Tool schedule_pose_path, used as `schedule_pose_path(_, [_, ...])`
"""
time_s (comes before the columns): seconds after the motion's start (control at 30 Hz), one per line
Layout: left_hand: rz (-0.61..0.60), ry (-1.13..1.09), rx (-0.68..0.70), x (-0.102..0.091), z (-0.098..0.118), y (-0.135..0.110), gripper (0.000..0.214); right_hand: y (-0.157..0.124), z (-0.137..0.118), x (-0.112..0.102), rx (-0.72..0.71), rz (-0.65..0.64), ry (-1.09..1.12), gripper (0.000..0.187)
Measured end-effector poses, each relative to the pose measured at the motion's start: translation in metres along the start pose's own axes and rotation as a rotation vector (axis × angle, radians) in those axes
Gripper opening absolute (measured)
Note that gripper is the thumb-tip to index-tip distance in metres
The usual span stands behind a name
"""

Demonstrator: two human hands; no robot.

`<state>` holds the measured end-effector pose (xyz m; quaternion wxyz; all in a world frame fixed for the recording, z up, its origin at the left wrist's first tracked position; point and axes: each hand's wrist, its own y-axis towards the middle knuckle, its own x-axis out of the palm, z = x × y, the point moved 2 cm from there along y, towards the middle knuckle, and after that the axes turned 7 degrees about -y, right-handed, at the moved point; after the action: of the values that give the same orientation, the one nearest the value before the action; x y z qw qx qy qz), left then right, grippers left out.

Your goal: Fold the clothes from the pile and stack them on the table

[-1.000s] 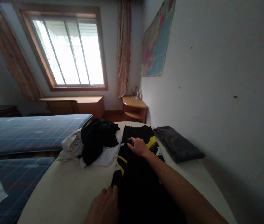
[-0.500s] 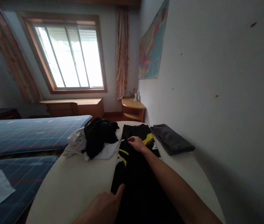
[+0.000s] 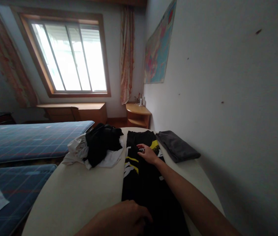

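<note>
A black garment with yellow and white print (image 3: 143, 183) lies lengthwise on a cream round table (image 3: 79, 196). My right hand (image 3: 148, 153) rests on its far part, fingers together and pressed down on the cloth near the yellow print. My left hand (image 3: 126, 218) lies on the near end of the garment, fingers curled over the cloth. A heap of black and white clothes (image 3: 96, 149) sits to the left of the garment. A folded dark grey cloth (image 3: 177, 149) lies to its right, by the wall.
The white wall runs close along the table's right side, with a map (image 3: 157, 52) hung on it. Two blue plaid mattresses (image 3: 30, 137) lie to the left. A wooden corner stand (image 3: 137, 114) and a low wooden bench stand under the window.
My left hand has moved right, from the garment's left edge onto its near end. The left strip of the garment has been laid over, showing more white print. My right hand stayed in place.
</note>
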<state>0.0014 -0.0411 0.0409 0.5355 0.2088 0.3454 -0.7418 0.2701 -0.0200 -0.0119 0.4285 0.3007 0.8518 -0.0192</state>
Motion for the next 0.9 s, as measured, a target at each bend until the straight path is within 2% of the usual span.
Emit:
schedule_pose_path(0.1, [0.027,0.037,0.114,0.004,-0.007,0.001,0.053,-0.025,-0.001,-0.006,-0.087,0.019,0.009,0.042])
schedule_pose_path(0.23, [0.072,0.057,0.156,0.012,-0.016,0.002,0.039,-0.071,-0.011,-0.022,-0.136,0.002,-0.073,0.031])
schedule_pose_path(0.4, [0.100,0.033,0.174,0.018,-0.025,0.009,0.023,-0.144,-0.026,-0.040,-0.158,-0.143,-0.164,0.014])
schedule_pose_path(0.5, [0.118,0.060,0.182,0.019,-0.022,0.010,0.019,-0.186,-0.033,-0.050,-0.182,-0.235,-0.191,0.012])
schedule_pose_path(0.57, [0.123,0.099,0.168,0.019,-0.018,0.008,0.023,-0.210,-0.036,-0.057,-0.181,-0.298,-0.209,0.015])
schedule_pose_path(0.73, [0.148,0.195,0.094,0.022,-0.012,-0.009,0.052,-0.254,-0.045,-0.076,-0.219,-0.462,-0.218,0.021])
schedule_pose_path(0.8, [0.155,0.240,0.114,0.028,-0.012,-0.019,0.054,-0.266,-0.048,-0.082,-0.215,-0.470,-0.237,0.022])
schedule_pose_path(0.9, [0.165,0.314,0.125,0.040,-0.010,-0.036,0.047,-0.282,-0.050,-0.086,-0.164,-0.448,-0.288,0.022])
